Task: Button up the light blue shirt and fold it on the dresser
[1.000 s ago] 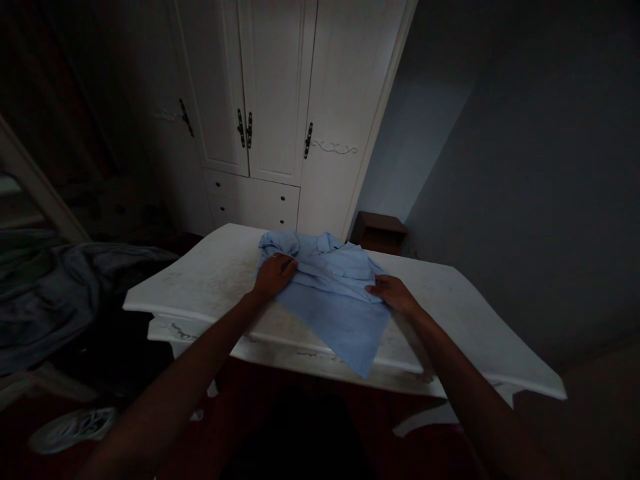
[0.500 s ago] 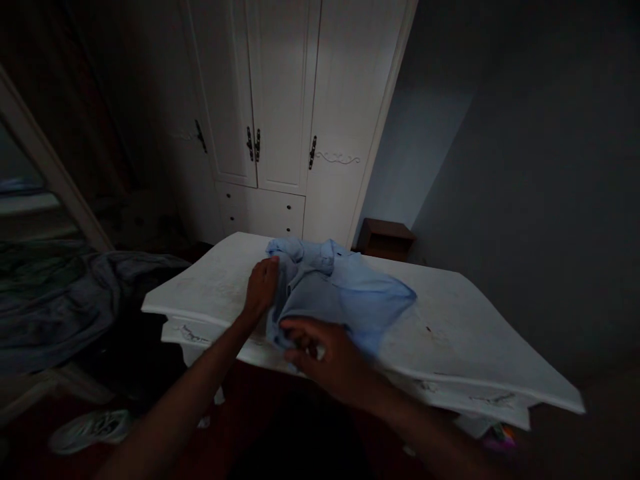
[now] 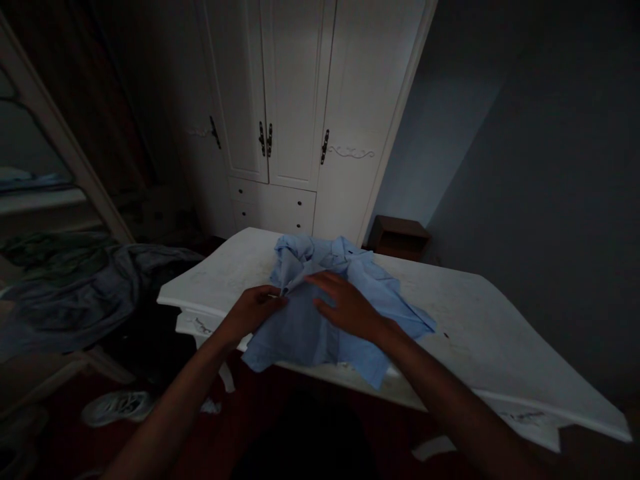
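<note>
The left hand pinches a folded edge of a light blue shirt between thumb and fingers. The right hand is loosely spread just beside it, palm down, thumb away from the fingers, its fingertips at the same fold; whether they press on the cloth cannot be told. The shirt lies rumpled on a white table, around the middle of its length, reaching from near the far edge to the near edge, where the hem hangs over in two corners. Its collar is toward the far edge, and one part stretches out toward the table's right end. A small dark mark is on the tabletop just beyond that part.

Past the far edge stands a white wardrobe with dark handles and drawers, and a small brown cabinet sits to its right, near the wall. Off the table's left end are heaped grey clothes and green cloth. A pale shoe lies below on the dark red floor.
</note>
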A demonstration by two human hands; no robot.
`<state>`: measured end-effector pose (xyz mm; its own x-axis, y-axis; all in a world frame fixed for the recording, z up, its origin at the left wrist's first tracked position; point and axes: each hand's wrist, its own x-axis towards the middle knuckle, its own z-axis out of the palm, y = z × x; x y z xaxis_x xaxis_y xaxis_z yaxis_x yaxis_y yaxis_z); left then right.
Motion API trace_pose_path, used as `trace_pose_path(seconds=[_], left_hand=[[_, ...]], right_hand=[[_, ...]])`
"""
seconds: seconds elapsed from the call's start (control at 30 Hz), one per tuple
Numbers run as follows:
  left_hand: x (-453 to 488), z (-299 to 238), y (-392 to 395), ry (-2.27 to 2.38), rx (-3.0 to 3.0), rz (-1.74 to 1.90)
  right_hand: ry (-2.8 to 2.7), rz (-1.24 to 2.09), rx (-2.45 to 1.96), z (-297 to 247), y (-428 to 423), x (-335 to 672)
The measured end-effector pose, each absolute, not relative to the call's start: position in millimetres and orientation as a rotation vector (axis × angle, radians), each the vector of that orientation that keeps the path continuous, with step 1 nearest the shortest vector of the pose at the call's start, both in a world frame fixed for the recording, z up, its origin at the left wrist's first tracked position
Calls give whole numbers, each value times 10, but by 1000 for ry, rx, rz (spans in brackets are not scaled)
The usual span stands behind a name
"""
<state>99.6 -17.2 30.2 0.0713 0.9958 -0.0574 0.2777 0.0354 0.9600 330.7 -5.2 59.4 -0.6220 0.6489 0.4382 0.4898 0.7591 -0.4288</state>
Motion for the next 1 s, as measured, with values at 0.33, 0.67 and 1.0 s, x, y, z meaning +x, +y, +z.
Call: trace_pose_path(seconds=[0.33, 0.67, 1.0], left_hand=[[1048, 229, -27, 1397, 1510, 1144], [1141, 42, 218, 1666, 1990, 982], [1037, 163, 316, 1560, 1818, 1099]], right_hand=[[-2382, 334, -1236, 194, 289, 3952], [-1983, 977, -1156, 385, 122, 4307], [-2087, 1086, -1194, 329, -331, 4363]])
